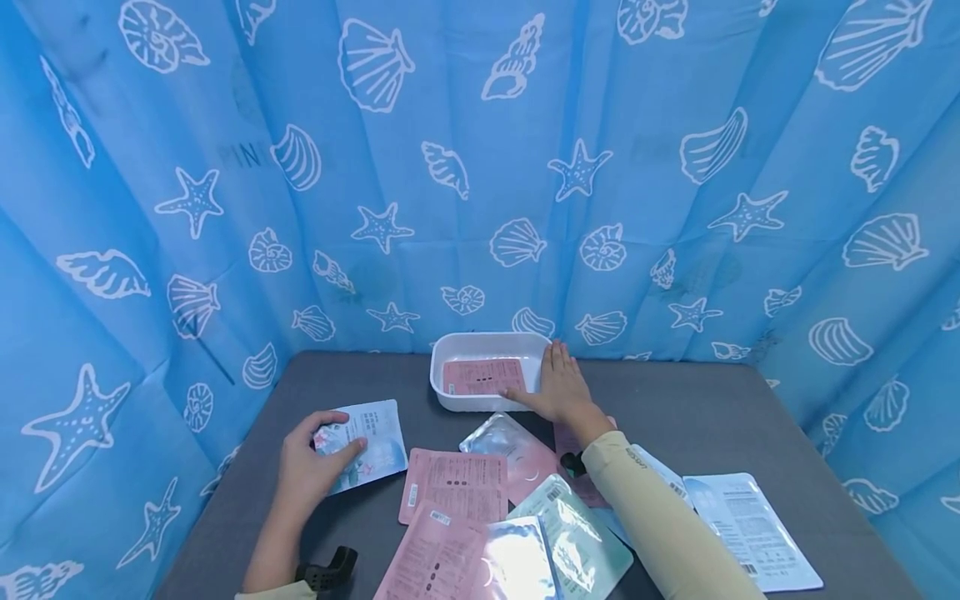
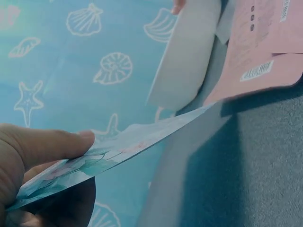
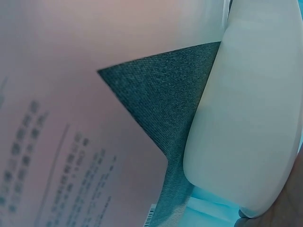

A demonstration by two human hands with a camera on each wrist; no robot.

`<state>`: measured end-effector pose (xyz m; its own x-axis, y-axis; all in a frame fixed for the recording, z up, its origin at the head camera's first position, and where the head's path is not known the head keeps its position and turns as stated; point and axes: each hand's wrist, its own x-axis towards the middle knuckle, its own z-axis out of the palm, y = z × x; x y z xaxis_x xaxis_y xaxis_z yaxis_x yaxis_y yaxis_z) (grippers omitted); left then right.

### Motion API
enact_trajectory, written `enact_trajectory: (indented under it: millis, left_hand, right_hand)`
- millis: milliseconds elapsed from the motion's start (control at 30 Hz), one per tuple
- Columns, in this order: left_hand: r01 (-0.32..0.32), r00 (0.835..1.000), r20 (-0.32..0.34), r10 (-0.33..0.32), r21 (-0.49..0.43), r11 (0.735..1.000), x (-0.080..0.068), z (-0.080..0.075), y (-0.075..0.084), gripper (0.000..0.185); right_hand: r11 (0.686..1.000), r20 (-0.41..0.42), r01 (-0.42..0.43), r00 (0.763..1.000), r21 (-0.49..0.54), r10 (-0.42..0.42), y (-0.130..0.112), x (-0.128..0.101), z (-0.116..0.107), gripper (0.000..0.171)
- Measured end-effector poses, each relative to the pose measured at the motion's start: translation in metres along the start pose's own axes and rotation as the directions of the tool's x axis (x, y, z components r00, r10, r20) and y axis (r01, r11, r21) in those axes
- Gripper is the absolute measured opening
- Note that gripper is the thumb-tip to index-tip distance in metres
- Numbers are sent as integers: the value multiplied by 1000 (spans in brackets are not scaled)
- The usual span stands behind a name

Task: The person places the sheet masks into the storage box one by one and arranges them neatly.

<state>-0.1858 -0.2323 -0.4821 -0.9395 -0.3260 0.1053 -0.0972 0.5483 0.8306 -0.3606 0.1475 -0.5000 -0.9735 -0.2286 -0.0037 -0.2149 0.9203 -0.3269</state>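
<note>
Silver foil packet (image 1: 521,554), flat and mirror-bright, lies nearest at six o'clock, beside a duller pink packet (image 1: 427,562) printed with small text. Toward twelve o'clock stands a white tub (image 1: 472,403), a smooth rounded rectangle with a thin rim and a second pink packet (image 1: 483,377) lying flat inside. At the tub's three o'clock, the right hand (image 1: 562,390) is unclenched, straight fingers resting against its end and thumb reaching to the front rim. At its eight o'clock, the left hand (image 1: 318,454) pinches a pale blue packet (image 1: 382,442) between thumb and fingers; edge-on, that packet is thin and slightly bowed. At the tub's five o'clock spreads a glossy, crinkled green packet (image 1: 577,542); at four, a white packet (image 1: 753,529) with rounded corners. The desk (image 1: 337,375) has a grey, woven surface with fine ribs. Behind it hangs a softly folded blue curtain (image 1: 480,208), printed with white shell and starfish outlines.
</note>
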Motion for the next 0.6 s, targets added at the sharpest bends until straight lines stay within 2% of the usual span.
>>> enact_trajectory:
  millis: [133,400,600]
  left_hand:
    - [-8,1000,-16,8,-13,1000,-1,2,5,46]
    - [-63,998,-20,62,-79,995,3,15,14,43]
    - [-77,997,-33,73,-123,989,4,23,22,41]
  right_hand:
    - [1000,-7,-1,1000,2,1,-1,-1,0,131]
    - [1000,-11,-2,1000,-4,2,0,1,1,130]
    - [1000,-8,-3,1000,-4,3,1,0,1,129]
